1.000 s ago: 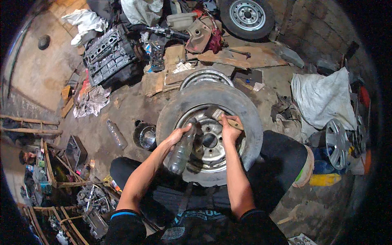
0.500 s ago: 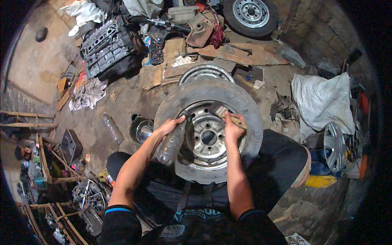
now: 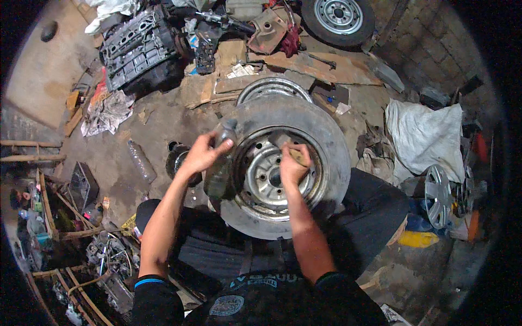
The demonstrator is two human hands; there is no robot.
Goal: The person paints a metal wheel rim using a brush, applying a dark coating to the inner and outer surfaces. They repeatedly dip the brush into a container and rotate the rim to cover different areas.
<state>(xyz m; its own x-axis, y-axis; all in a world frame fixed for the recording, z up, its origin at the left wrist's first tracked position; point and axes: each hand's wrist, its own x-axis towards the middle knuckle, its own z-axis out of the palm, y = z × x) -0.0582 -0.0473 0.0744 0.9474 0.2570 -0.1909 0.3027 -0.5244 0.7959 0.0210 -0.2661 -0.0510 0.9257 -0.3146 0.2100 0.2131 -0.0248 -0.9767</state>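
A tyre [image 3: 333,144] on a steel rim [image 3: 260,191] lies flat between my knees. My left hand [image 3: 202,157] is wrapped round a clear plastic bottle [image 3: 218,179] over the tyre's left side; blur hides its exact tilt. In my right hand [image 3: 295,169] is a paintbrush, its short wooden handle [image 3: 298,157] gripped in closed fingers above the rim. The bristles [image 3: 280,139] are at the rim's upper inner edge, smeared by motion, so touching cannot be made out.
Just beyond the tyre is another bare rim [image 3: 274,87]. A metal container [image 3: 176,158] and a plastic bottle [image 3: 141,161] are on the floor to the left. Farther off are an engine block [image 3: 136,49] and a spare wheel [image 3: 338,16]. A white sack [image 3: 424,138] lies right.
My left hand has moved up and left with the bottle, away from the rim's middle. My right hand has shifted left and slightly down with the paintbrush, still over the rim.
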